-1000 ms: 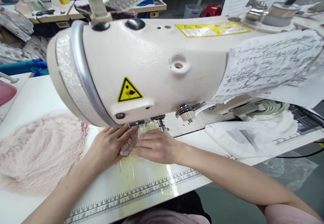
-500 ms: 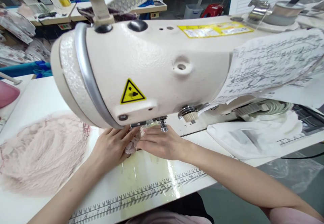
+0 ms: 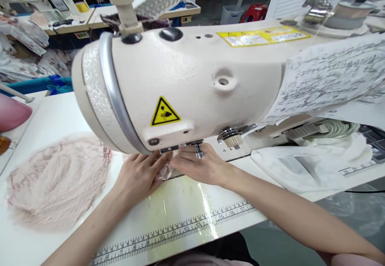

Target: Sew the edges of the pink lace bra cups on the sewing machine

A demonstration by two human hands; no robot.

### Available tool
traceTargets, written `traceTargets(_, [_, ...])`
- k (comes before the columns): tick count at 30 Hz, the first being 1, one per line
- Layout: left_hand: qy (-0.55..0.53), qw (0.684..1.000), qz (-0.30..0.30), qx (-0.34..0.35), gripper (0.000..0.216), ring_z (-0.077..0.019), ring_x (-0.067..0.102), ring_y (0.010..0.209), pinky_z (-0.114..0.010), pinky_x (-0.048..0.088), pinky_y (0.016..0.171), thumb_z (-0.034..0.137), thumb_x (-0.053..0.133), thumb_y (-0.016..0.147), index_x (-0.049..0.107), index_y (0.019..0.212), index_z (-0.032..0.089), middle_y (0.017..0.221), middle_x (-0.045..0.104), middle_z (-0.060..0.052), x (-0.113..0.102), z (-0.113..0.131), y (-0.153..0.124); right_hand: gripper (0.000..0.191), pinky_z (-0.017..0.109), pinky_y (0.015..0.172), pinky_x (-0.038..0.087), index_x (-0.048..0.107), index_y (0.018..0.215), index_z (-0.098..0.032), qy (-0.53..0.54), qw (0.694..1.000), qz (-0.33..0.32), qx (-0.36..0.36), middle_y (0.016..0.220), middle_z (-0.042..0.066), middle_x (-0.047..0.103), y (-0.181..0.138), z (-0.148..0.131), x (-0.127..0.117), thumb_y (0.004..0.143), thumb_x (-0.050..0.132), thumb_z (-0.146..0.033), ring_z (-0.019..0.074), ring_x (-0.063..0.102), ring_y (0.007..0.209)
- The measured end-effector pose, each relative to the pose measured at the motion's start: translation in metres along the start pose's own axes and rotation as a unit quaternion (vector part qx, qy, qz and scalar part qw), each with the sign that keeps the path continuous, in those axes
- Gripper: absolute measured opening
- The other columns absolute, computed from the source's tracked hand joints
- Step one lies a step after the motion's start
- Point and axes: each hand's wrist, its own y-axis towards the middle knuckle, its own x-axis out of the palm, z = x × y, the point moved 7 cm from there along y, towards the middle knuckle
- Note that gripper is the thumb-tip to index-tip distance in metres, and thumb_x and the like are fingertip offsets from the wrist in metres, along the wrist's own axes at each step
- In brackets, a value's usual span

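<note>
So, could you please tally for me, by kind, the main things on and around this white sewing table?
Cream sewing machine: 1
Pile of pale pink lace: 1
Small pink lace piece under the left hand and right hand: 1
Printed ruler strip: 1
Yellow triangular warning sticker: 1
Total: 5

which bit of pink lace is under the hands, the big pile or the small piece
The small lace piece, pinched between left hand and right hand; the big lace pile lies untouched.
</note>
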Motion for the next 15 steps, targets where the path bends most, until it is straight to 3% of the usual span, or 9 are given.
traceTargets(5, [0.012, 1.0, 0.005, 0.003, 0.043, -0.0274, 0.064, 0.089, -0.041, 0.049, 0.076, 0.031, 0.052, 0.089, 0.058, 0.129, 0.016, 0.103, 0.072, -0.01, -0.002, 0.002, 0.001, 0.016, 0.029, 0.049, 0.024, 0.056, 0.076, -0.021, 0.029, 0.999, -0.044, -0.007, 0.064, -0.008, 0.059, 0.002, 0.003, 0.003, 0.089, 0.052, -0.012, 0.0069, 0.046, 0.054])
traceTargets(9, [0.025, 0.999, 0.032, 0.035, 0.038, -0.0263, 0.066, 0.088, -0.042, 0.051, 0.078, 0.026, 0.052, 0.09, 0.061, 0.124, 0.013, 0.105, 0.072, -0.011, -0.008, 0.007, -0.001, 0.016, 0.029, 0.05, 0.019, 0.058, 0.084, -0.022, -0.007, 0.996, -0.091, -0.012, 0.069, -0.007, 0.061, -0.001, 0.002, 0.005, 0.09, 0.048, -0.012, 0.0073, 0.042, 0.054])
traceTargets(12, [0.021, 0.994, 0.071, 0.083, 0.033, -0.0252, 0.065, 0.102, -0.041, 0.051, 0.088, 0.021, 0.05, 0.092, 0.062, 0.12, 0.007, 0.118, 0.069, -0.011, -0.013, 0.012, -0.005, 0.017, 0.028, 0.05, 0.019, 0.06, 0.085, -0.022, 0.007, 0.996, -0.085, -0.012, 0.072, -0.008, 0.063, -0.003, -0.001, 0.006, 0.088, 0.049, -0.01, 0.007, 0.044, 0.058])
traceTargets(15, [0.002, 0.991, 0.079, 0.11, 0.036, -0.0241, 0.064, 0.109, -0.039, 0.052, 0.091, 0.023, 0.043, 0.095, 0.06, 0.122, 0.004, 0.122, 0.067, -0.012, -0.014, 0.011, -0.008, 0.026, 0.025, 0.052, 0.029, 0.062, 0.085, -0.022, 0.053, 0.996, -0.073, -0.005, 0.082, -0.008, 0.068, -0.007, -0.004, 0.011, 0.085, 0.046, -0.002, 0.0063, 0.051, 0.063])
